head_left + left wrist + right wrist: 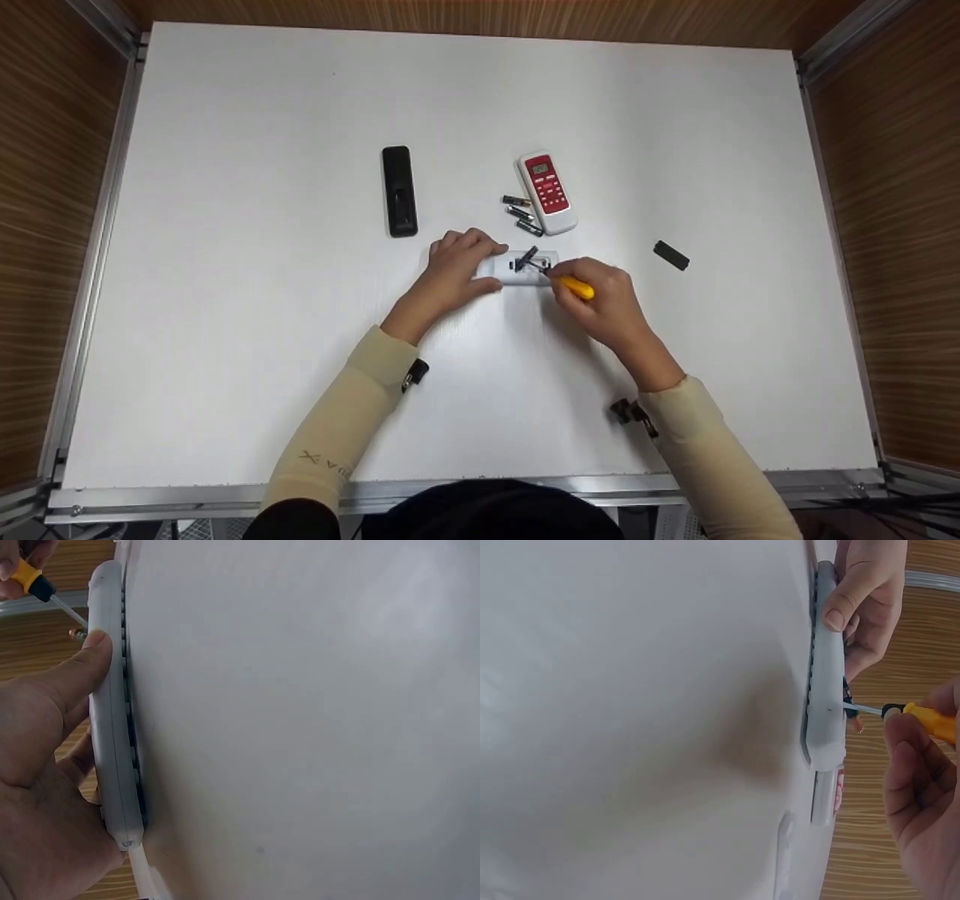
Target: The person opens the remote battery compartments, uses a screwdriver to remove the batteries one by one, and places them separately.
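Pale grey remote (517, 268) (face down) lies gripped.

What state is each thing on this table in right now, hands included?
Grey remote: face down, battery bay open, a battery sticking up from it.
Left hand: grips the grey remote.
Right hand: holds the yellow screwdriver, tip at the bay.
Black remote: lying flat, untouched.
Red and white remote: face up.
Loose batteries: lying beside the red and white remote.
Black cover: off, lying apart.
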Action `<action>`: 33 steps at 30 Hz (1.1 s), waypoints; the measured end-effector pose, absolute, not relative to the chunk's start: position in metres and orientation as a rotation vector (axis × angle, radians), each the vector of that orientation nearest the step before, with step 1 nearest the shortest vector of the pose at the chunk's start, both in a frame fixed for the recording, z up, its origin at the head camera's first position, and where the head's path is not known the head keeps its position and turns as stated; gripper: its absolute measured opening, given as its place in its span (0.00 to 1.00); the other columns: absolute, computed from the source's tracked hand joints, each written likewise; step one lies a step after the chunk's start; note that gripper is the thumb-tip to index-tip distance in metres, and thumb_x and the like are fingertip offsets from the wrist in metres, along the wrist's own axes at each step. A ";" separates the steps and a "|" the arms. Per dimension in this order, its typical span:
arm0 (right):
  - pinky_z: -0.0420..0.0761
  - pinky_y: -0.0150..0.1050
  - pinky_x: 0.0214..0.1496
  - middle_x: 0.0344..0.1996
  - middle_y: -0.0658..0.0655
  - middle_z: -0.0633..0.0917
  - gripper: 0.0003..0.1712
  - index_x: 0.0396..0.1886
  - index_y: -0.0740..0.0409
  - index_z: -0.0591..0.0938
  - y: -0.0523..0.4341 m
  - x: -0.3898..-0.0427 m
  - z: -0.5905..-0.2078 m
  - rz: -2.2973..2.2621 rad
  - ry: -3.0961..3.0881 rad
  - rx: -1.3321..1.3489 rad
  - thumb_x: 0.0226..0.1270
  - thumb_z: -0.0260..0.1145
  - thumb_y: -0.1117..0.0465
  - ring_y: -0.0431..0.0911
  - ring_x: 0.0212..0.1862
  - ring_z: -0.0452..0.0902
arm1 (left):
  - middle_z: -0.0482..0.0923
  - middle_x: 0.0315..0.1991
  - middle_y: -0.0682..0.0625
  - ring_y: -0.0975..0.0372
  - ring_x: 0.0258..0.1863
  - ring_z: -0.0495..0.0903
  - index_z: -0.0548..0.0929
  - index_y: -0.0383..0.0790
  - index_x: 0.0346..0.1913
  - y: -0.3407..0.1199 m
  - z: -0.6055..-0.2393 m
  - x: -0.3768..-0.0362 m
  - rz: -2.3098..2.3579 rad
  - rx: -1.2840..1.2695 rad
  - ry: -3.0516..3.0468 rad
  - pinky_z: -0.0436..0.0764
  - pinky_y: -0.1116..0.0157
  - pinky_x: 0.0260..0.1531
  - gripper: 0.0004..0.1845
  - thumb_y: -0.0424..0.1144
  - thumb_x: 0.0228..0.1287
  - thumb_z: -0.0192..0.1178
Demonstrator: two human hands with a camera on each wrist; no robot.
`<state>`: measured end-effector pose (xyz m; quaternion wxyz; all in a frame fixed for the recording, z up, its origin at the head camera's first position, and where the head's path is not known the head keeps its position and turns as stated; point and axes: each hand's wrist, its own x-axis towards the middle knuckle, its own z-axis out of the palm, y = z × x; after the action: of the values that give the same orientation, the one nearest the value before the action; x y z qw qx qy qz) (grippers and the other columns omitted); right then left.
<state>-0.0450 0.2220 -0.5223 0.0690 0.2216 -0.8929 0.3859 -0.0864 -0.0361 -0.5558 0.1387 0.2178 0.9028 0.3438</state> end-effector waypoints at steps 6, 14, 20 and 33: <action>0.73 0.35 0.33 0.35 0.51 0.88 0.07 0.40 0.54 0.87 0.222 -0.045 -0.523 1.237 -2.649 0.664 0.63 0.68 0.63 0.42 0.31 0.75 | 0.74 0.58 0.53 0.53 0.59 0.67 0.77 0.51 0.65 -0.037 -0.556 -0.086 1.019 0.644 2.616 0.61 0.52 0.61 0.29 0.51 0.61 0.69; 0.73 0.32 0.32 0.34 0.50 0.89 0.06 0.39 0.55 0.87 0.218 -0.044 -0.519 1.242 -2.629 0.658 0.62 0.68 0.63 0.41 0.29 0.74 | 0.74 0.59 0.54 0.54 0.60 0.67 0.77 0.51 0.65 -0.036 -0.556 -0.085 1.020 0.629 2.606 0.61 0.54 0.62 0.29 0.51 0.61 0.69; 0.71 0.33 0.28 0.31 0.49 0.88 0.04 0.35 0.55 0.86 0.216 -0.040 -0.517 1.204 -2.690 0.635 0.63 0.66 0.63 0.39 0.27 0.72 | 0.74 0.59 0.54 0.53 0.61 0.66 0.77 0.50 0.65 -0.036 -0.554 -0.086 0.995 0.616 2.613 0.60 0.53 0.62 0.29 0.50 0.61 0.69; 0.69 0.34 0.28 0.32 0.52 0.88 0.04 0.36 0.56 0.86 0.219 -0.043 -0.519 1.082 -2.688 0.531 0.64 0.67 0.62 0.41 0.26 0.72 | 0.74 0.58 0.53 0.54 0.60 0.67 0.77 0.50 0.65 -0.037 -0.557 -0.086 1.016 0.634 2.614 0.61 0.54 0.61 0.29 0.50 0.61 0.69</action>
<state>-0.0428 0.2192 -0.5192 0.0979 0.1793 -0.9081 0.3656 -0.0857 -0.0369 -0.5573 0.1326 0.2187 0.9011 0.3501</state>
